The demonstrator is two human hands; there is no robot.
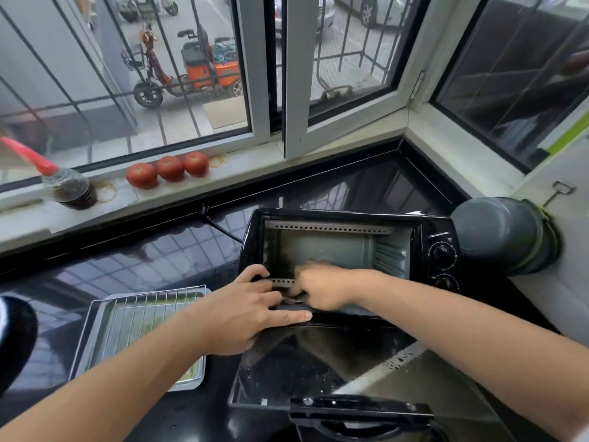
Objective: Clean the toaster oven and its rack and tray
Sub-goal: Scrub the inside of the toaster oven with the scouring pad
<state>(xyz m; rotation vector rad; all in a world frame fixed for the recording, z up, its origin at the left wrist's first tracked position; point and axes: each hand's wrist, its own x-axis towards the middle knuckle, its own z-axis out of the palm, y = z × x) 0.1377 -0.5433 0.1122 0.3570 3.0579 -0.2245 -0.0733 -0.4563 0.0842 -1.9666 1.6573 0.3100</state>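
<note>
A black toaster oven stands on the dark counter with its glass door folded down toward me and its inside bare. My left hand rests at the oven's lower left front edge, fingers stretched along the door hinge. Beside it, my right hand reaches into the opening's bottom edge with curled fingers pinching a small dark thing that I cannot identify. A wire rack lies on a metal tray on the counter left of the oven.
Three tomatoes and a sauce bottle with a red cap sit on the window sill. A grey pot hangs on the wall right of the oven. The oven's cord runs behind it. A dark object sits at the left edge.
</note>
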